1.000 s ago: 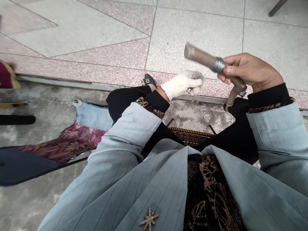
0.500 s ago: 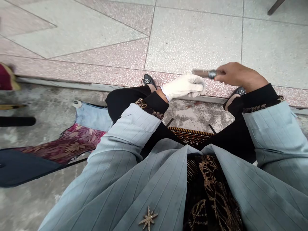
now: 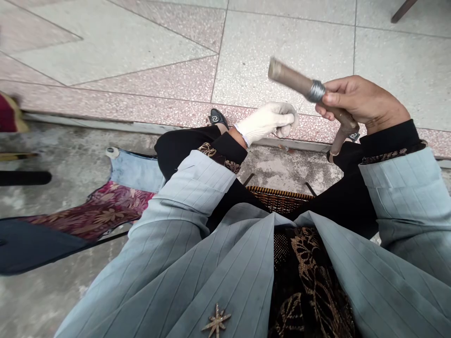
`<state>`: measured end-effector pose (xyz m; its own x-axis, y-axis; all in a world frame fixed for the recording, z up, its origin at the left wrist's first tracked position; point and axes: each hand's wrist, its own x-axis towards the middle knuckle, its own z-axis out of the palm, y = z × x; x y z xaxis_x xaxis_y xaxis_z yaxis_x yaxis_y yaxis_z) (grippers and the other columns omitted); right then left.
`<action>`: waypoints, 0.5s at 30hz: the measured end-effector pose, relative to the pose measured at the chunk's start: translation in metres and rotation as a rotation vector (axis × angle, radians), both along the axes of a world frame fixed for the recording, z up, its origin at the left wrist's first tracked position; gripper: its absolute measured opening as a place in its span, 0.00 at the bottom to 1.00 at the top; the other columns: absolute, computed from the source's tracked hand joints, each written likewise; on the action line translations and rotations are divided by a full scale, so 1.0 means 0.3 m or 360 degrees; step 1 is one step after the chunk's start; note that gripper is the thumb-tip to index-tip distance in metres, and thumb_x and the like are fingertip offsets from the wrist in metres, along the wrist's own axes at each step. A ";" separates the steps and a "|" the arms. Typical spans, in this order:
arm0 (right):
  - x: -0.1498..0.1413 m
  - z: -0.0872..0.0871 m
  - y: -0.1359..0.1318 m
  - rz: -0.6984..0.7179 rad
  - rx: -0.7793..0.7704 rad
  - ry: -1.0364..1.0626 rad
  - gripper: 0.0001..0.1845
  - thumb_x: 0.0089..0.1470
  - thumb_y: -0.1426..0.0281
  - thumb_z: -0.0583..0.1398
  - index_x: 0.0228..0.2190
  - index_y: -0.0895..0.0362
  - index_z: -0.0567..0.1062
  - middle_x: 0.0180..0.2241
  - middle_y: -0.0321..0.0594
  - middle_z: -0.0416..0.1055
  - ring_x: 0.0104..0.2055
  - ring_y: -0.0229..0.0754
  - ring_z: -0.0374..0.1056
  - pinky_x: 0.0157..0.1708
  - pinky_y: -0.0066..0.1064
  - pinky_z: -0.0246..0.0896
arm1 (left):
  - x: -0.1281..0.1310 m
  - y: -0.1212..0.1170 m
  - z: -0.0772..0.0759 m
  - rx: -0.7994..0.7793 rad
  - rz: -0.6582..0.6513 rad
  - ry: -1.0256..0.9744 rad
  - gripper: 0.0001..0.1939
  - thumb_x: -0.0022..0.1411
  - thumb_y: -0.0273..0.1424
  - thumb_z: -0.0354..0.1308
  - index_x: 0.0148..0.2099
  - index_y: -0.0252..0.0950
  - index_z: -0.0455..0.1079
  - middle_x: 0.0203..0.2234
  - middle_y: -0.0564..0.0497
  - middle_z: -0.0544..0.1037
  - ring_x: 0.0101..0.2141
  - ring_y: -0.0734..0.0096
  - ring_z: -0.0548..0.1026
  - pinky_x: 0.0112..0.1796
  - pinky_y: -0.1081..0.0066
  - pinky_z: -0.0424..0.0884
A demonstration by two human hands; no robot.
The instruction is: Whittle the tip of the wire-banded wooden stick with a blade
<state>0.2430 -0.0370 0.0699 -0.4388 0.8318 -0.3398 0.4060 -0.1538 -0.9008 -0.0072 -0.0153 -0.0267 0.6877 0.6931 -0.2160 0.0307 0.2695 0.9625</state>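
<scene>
My right hand point(image 3: 362, 101) grips a brown, crooked wooden stick point(image 3: 291, 77) with silvery wire point(image 3: 317, 91) wound round its middle. The stick's thick end tilts up to the left, and its bent lower end comes out below my palm. My left hand point(image 3: 269, 121), in a white knit glove, is closed to the left of the stick and apart from it. Its fingers are curled together; what they hold, if anything, is too small to make out.
A step edge point(image 3: 141, 123) separates the tiled floor point(image 3: 285, 51) from rough concrete near my shoes. A woven wicker seat point(image 3: 282, 199) shows between my legs. To the left is a folding stool with patterned cloth point(image 3: 116, 206). A dark furniture leg point(image 3: 404, 10) stands top right.
My right hand has risen slightly and turned, swinging the stick's thick end up and away from the gloved hand. My left hand has shifted only a little.
</scene>
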 end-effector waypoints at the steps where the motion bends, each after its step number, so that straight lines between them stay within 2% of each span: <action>1: -0.005 -0.006 -0.001 -0.0133 0.0030 -0.0002 0.28 0.58 0.40 0.74 0.35 0.50 0.76 0.34 0.39 0.74 0.34 0.41 0.62 0.37 0.38 0.61 | 0.005 -0.003 0.001 -0.0020 0.0009 0.0011 0.13 0.77 0.20 0.59 0.36 0.30 0.76 0.21 0.54 0.75 0.21 0.81 0.71 0.27 0.77 0.67; 3: -0.012 -0.025 0.005 -0.0281 0.0095 -0.0051 0.29 0.58 0.37 0.70 0.37 0.48 0.76 0.33 0.41 0.75 0.37 0.48 0.67 0.38 0.42 0.63 | 0.015 -0.011 0.011 -0.0073 0.0001 0.0057 0.13 0.76 0.20 0.61 0.35 0.31 0.76 0.20 0.54 0.74 0.21 0.81 0.71 0.26 0.77 0.66; 6: -0.010 -0.058 0.022 -0.0332 0.0182 -0.0114 0.32 0.56 0.31 0.67 0.38 0.46 0.75 0.31 0.44 0.75 0.41 0.54 0.70 0.40 0.45 0.63 | 0.029 -0.022 0.032 -0.0133 -0.0079 0.0122 0.14 0.75 0.21 0.64 0.33 0.32 0.74 0.18 0.55 0.73 0.20 0.81 0.69 0.25 0.77 0.64; 9: 0.000 -0.080 0.033 -0.0319 0.0206 -0.0159 0.31 0.57 0.33 0.68 0.35 0.46 0.72 0.29 0.43 0.72 0.39 0.51 0.65 0.41 0.45 0.62 | 0.032 -0.024 0.042 -0.0111 -0.0110 0.0147 0.14 0.73 0.23 0.68 0.32 0.32 0.74 0.18 0.54 0.73 0.19 0.82 0.68 0.24 0.77 0.62; 12: 0.006 -0.089 0.036 -0.0237 0.0235 -0.0180 0.28 0.62 0.35 0.66 0.33 0.45 0.70 0.25 0.40 0.67 0.37 0.50 0.60 0.43 0.45 0.61 | 0.024 -0.024 0.042 -0.0072 -0.0116 0.0167 0.12 0.72 0.22 0.68 0.33 0.32 0.76 0.18 0.54 0.74 0.19 0.82 0.68 0.24 0.77 0.61; 15: 0.004 -0.089 0.045 -0.0389 0.0272 -0.0271 0.25 0.67 0.41 0.65 0.33 0.46 0.69 0.26 0.39 0.66 0.37 0.48 0.60 0.43 0.44 0.61 | 0.016 -0.026 0.050 -0.0051 -0.0177 0.0188 0.11 0.72 0.20 0.66 0.34 0.32 0.77 0.18 0.55 0.73 0.19 0.83 0.66 0.23 0.78 0.60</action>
<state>0.2441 -0.0236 0.0431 -0.1683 0.9566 -0.2378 0.5227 -0.1179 -0.8443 -0.0024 -0.0230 -0.0117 0.7283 0.6056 -0.3206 0.1743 0.2888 0.9414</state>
